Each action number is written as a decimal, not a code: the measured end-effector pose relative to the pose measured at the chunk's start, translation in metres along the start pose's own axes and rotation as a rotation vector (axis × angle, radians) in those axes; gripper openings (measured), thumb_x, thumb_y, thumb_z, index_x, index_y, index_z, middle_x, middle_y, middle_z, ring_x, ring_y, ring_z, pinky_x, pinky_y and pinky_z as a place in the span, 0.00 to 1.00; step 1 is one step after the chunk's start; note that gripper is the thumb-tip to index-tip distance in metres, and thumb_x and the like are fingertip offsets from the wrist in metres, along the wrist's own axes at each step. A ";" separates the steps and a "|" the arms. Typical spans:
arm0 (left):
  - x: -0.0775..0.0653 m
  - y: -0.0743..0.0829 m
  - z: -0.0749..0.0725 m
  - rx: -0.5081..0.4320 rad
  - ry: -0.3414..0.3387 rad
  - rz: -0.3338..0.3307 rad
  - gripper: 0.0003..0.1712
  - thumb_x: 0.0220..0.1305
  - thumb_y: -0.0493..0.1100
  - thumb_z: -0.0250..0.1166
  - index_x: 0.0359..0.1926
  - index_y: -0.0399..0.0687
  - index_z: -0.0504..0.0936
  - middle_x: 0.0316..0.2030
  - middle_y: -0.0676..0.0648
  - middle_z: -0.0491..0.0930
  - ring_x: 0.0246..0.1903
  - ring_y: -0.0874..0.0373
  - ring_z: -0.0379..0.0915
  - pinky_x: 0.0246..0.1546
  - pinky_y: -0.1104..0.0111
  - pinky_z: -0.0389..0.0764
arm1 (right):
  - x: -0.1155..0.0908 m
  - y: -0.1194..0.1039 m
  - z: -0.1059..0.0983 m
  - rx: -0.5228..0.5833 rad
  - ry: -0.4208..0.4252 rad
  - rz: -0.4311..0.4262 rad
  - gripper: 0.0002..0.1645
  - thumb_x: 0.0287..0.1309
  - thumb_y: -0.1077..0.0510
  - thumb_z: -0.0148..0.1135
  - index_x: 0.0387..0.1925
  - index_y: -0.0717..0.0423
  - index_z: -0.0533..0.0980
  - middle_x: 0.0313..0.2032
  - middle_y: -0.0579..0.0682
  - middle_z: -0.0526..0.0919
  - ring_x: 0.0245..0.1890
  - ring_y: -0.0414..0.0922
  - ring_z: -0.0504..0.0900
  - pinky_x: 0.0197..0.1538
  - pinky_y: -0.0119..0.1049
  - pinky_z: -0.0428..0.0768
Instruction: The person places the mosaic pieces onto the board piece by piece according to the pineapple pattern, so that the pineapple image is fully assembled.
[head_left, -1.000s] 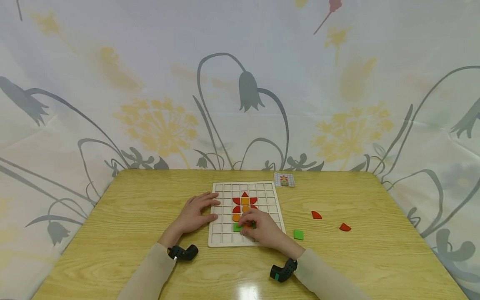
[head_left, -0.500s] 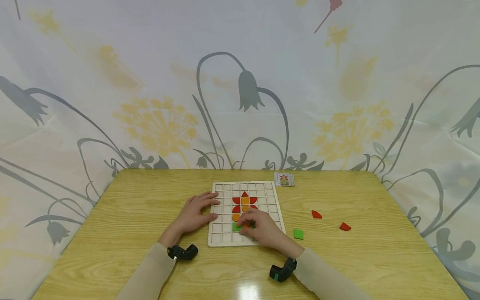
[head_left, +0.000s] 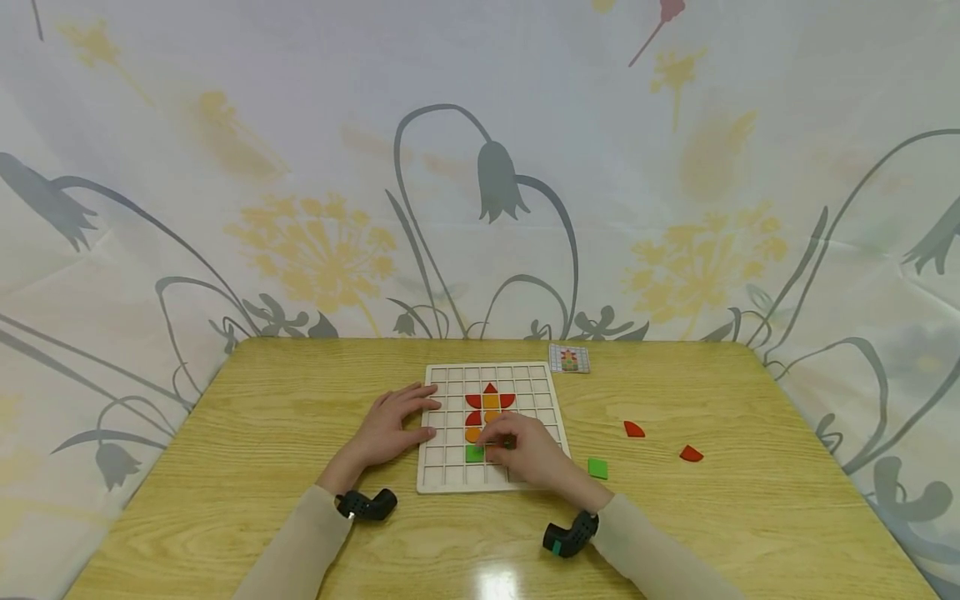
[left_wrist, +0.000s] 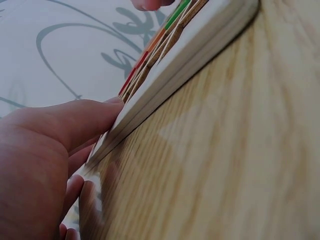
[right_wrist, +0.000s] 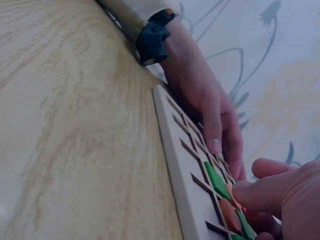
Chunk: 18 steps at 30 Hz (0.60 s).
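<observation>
A white grid board (head_left: 442,479) lies on the wooden table, with red, orange and green flat pieces in its cells. My left hand (head_left: 390,429) rests at the board's left edge, its fingers extended onto the rim. Over the lower middle of the grid is my right hand (head_left: 528,450), fingers bent and thumb apart from the index finger. Near its fingertips are a green square (head_left: 475,453) and an orange disc (right_wrist: 230,215); no piece shows between thumb and index finger in the right wrist view. The hand hides part of the pattern in the head view.
Right of the board lie a loose green square tile (head_left: 597,468) and two red quarter-circle pieces, one nearer (head_left: 633,429) and one farther right (head_left: 691,453). A small printed pattern card (head_left: 569,359) sits beyond the board's far right corner. Behind the table hangs a flower-printed backdrop (head_left: 330,208).
My right hand has shifted slightly up and to the right, and its fingertips have drawn back from the green square. The left hand and the board stay put.
</observation>
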<state>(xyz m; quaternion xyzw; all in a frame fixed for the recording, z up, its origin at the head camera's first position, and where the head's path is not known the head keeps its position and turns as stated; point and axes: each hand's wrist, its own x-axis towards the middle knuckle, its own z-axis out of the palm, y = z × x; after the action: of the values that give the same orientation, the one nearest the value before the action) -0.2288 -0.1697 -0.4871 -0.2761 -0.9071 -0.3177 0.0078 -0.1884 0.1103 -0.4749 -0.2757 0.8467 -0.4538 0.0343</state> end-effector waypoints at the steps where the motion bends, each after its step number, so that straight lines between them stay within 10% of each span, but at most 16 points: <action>1: 0.000 0.000 0.000 0.000 -0.001 0.000 0.25 0.66 0.50 0.67 0.62 0.50 0.81 0.70 0.48 0.68 0.73 0.45 0.53 0.68 0.39 0.47 | 0.000 0.000 -0.002 0.010 0.008 0.002 0.09 0.60 0.64 0.69 0.39 0.46 0.86 0.40 0.38 0.81 0.36 0.39 0.77 0.41 0.35 0.77; 18: 0.000 0.000 -0.001 0.004 0.002 -0.002 0.25 0.65 0.51 0.67 0.61 0.50 0.81 0.70 0.48 0.67 0.73 0.45 0.53 0.68 0.39 0.48 | -0.039 0.023 -0.067 0.016 0.125 0.072 0.07 0.61 0.67 0.67 0.39 0.55 0.85 0.41 0.48 0.84 0.35 0.43 0.78 0.37 0.33 0.77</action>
<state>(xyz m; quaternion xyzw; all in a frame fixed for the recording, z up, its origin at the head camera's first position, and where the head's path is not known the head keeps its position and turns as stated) -0.2285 -0.1700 -0.4863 -0.2750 -0.9080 -0.3159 0.0089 -0.1860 0.1896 -0.4611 -0.2160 0.8528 -0.4755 -0.0001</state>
